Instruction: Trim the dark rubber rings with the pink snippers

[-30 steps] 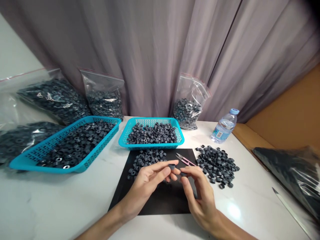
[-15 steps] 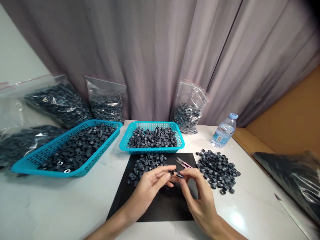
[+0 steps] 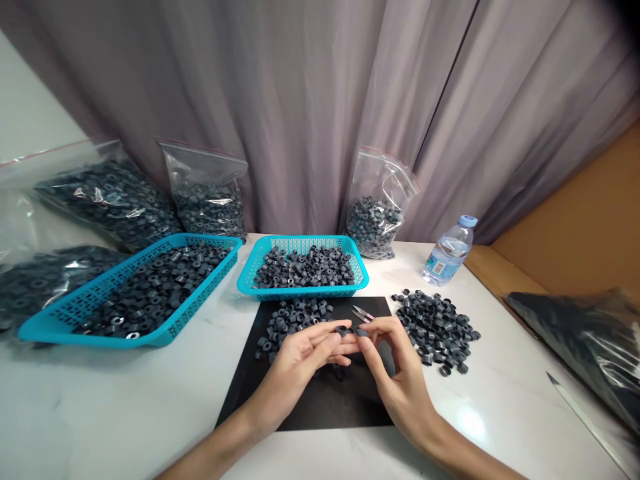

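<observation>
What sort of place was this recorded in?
Probably a makeshift indoor workspace, perhaps at home or in a small workshop: a white table bears baskets of small dark parts, with clear bags of similar pieces before a curtain.

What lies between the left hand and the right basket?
In the head view, a pile of grey rings lies there, on the black mat.

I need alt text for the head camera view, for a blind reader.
The left hand and right hand each hold a small dark piece above a black mat. Two blue baskets of similar pieces sit behind and left; a loose pile and a bottle sit to the right.
</observation>
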The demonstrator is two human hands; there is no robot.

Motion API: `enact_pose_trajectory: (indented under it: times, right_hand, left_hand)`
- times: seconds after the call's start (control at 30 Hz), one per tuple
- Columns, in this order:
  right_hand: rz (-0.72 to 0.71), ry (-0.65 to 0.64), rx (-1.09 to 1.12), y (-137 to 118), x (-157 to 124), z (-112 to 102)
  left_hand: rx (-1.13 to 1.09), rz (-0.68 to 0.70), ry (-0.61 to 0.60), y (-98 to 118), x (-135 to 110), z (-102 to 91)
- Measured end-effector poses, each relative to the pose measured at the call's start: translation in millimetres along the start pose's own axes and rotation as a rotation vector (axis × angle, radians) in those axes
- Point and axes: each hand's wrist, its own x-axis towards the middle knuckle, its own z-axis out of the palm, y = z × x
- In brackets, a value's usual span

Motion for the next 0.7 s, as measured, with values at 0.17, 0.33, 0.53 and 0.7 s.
enact_pose_trajectory:
  times: [0.17,0.33,0.53,0.7]
  right_hand:
    - [-0.016,-0.018,-0.006,-0.7,-0.3,-0.9]
    - [-0.009,-0.048,0.050,-2.4,-1.5,-1.0]
    - [-0.062,-0.089,0.000,-0.6,-1.0,-3.2]
    - [-0.062,-0.185,-0.106,-5.0,1.9,-7.1]
  left_hand:
    - [-0.010,-0.028,0.015,4.4,-1.2,5.3]
    - [-0.031,-0.039,0.014,6.0,-2.2,7.0]
    - [-0.151,-0.083,0.021,4.7,-2.7,7.9]
    - [-0.389,-0.188,0.023,2.2,0.4,5.6]
